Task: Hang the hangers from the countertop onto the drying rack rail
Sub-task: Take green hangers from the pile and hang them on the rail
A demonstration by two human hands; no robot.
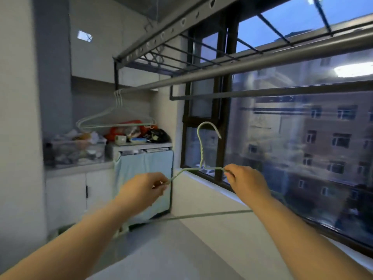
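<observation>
I hold a pale green wire hanger upright in front of me, its hook pointing up and well below the rail. My left hand pinches its left shoulder and my right hand pinches its right shoulder. The hanger's bottom bar runs low between my forearms. The grey drying rack rail crosses overhead from upper right down to the left. Near the rail's far left end hang several pale hangers bunched together.
A perforated rack bar and thin cross rods run above the rail. A large window fills the right side, with a sill below. At the far left a cluttered countertop sits over white cabinets, beside a unit with a blue curtain.
</observation>
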